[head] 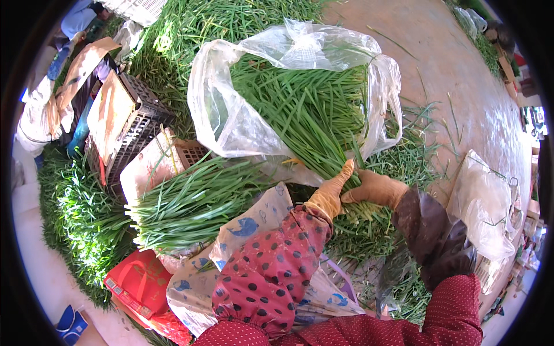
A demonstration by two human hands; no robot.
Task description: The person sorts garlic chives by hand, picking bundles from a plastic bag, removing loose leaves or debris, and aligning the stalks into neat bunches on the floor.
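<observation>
My left hand (pixel 331 190), in a yellow-orange glove, and my right hand (pixel 377 188), in a browner glove, close together around the lower end of a bunch of long green leaves like garlic chives (pixel 322 149). Its leaves stretch away from me into a wide-mouthed clear plastic bag (pixel 207 97). More chives (pixel 298 93) fill that bag. To the left of my left hand, a loose heap of chives (pixel 199 203) rests across a pale block-like support (pixel 149 162), cut ends pointing left. My gloves hide the gripped part of the bunch.
A dark plastic crate (pixel 145 125) topped with cardboard stands left, near another person's clothed arm (pixel 60 60). Chives pile up on the far floor (pixel 186 26) and at left (pixel 86 212). A red bag (pixel 140 281) lies lower left; clear plastic bags (pixel 484 207) lie right. Trimmings litter the floor.
</observation>
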